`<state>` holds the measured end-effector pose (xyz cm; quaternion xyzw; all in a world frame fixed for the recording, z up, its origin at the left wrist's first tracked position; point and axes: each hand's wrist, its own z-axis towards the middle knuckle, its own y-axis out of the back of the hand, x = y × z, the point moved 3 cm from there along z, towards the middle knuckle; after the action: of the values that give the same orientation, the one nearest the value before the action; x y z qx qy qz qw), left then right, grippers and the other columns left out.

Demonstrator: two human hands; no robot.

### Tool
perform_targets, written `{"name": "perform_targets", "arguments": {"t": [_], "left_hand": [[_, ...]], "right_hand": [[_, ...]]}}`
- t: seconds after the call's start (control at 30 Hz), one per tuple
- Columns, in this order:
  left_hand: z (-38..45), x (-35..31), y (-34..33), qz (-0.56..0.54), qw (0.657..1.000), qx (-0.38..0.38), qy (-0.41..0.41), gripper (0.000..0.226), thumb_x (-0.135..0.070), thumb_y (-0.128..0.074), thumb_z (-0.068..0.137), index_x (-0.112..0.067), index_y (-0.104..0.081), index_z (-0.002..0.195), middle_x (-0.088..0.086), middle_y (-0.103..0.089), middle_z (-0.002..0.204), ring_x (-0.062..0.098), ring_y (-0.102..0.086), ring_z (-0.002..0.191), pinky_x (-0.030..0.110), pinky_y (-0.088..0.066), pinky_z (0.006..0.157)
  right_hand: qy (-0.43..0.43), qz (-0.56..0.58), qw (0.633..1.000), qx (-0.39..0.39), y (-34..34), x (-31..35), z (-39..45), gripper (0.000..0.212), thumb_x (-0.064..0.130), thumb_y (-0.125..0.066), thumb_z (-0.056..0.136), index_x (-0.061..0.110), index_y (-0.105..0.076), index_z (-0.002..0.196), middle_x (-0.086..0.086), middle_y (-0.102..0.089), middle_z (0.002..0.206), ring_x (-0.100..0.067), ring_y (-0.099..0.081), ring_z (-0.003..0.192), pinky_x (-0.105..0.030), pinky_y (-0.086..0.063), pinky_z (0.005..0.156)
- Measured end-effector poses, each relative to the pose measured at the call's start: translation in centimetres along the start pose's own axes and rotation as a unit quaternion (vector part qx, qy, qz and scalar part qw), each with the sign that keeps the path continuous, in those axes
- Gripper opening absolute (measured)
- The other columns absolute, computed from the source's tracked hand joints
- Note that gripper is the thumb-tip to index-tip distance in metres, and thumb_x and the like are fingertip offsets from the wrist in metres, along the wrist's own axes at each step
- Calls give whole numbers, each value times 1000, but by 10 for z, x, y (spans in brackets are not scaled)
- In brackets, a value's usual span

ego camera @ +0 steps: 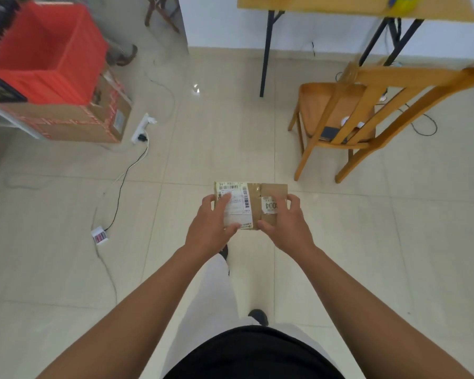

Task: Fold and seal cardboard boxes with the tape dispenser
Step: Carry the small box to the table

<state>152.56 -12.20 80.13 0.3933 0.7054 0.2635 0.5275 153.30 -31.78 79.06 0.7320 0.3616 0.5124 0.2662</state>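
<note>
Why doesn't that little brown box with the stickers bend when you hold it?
The small brown cardboard box is probably stiff: its edges look straight between the left hand and right hand. It seems light, held out on fingers alone. Its glossy tape strip might feel a bit slippery.

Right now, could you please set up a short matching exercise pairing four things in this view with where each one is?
Things:
1. small cardboard box
2. red bin
3. wooden chair
4. power strip

Places:
A. on the floor beside the large taped carton
B. held between both hands
C. near the table at upper right
D. on top of the large taped carton at upper left

Pairs: 1-B, 2-D, 3-C, 4-A
</note>
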Motion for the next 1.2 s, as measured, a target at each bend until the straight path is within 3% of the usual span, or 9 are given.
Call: {"name": "perform_targets", "arguments": {"t": [0.27, 0.43, 0.63, 0.93, 1.2], "left_hand": [[125, 28, 59, -14, 998, -28, -50, 74, -36, -69, 89, -23, -30, 151, 0, -7, 158, 24, -48, 126, 36, -54, 91], [196, 28, 96, 29, 995, -40, -91, 72, -38, -64, 92, -18, -30, 152, 4, -10, 159, 24, -41, 127, 36, -49, 99], [260, 18, 114, 59, 991, -18, -120, 68, -43, -59, 94, -18, -30, 151, 3, -19, 159, 22, -45, 121, 33, -43, 100], [367, -21, 126, 87, 987, -19, -133, 65, -35, -70, 88, -13, -43, 143, 8, -28, 152, 29, -52, 114, 44, -50, 92], [496, -103, 122, 144, 980, 12, -137, 68, -40, -68, 90, -14, -40, 146, 8, -27, 152, 27, -53, 113, 39, -49, 93]], "right_hand": [[49, -38, 997, -36, 2, 67, 111, 85, 43, -76, 84, 19, -31, 152, -1, -2, 161, -25, -38, 138, -41, -51, 101], [43, -64, 996, -42, 11, 101, 173, 85, 45, -71, 87, 20, -26, 155, 4, -10, 162, -25, -38, 133, -40, -49, 98], [42, -85, 995, -40, 33, 120, 234, 77, 43, -71, 88, 24, -32, 151, 3, -16, 160, -26, -39, 130, -39, -51, 95], [40, -74, 995, -48, 68, 110, 339, 74, 43, -70, 88, 25, -33, 149, 6, -16, 159, -24, -41, 122, -37, -53, 87], [18, -47, 998, -33, 133, 70, 458, 74, 46, -68, 89, 25, -32, 150, 6, -16, 159, -23, -41, 122, -35, -51, 86]]}}
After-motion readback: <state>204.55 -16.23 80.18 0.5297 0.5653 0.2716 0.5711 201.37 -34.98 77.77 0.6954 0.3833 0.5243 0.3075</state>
